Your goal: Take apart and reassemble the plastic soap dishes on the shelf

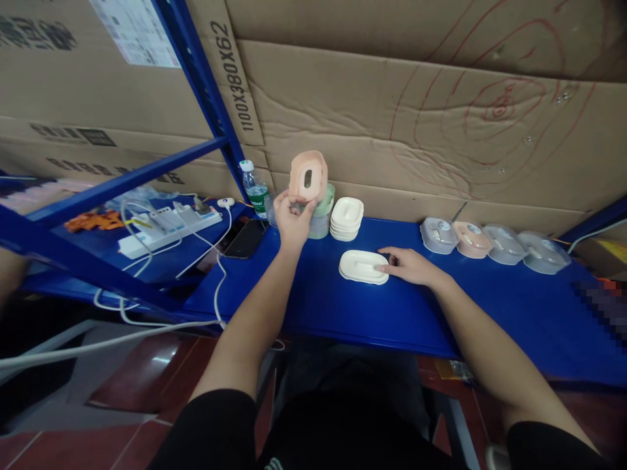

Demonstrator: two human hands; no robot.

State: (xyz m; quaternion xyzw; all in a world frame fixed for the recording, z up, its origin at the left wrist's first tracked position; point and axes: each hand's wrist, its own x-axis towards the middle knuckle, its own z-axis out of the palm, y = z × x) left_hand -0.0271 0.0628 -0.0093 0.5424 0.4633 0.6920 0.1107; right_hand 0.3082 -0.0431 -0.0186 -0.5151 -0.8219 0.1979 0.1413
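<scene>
Raised over the back of the blue shelf, my left hand grips a peach plastic tray with an oval slot in its middle, held tilted up. Behind that hand are green and grey trays, partly hidden. My right hand has its thumb and fingers closed on the right end of a cream oval tray lying on the shelf. Just behind it stands a stack of cream trays.
Several lidded boxes, grey and peach, line the back right. At left are a water bottle, a black phone, a white power strip and loose cables. A cardboard wall closes the back; a blue frame post rises at left.
</scene>
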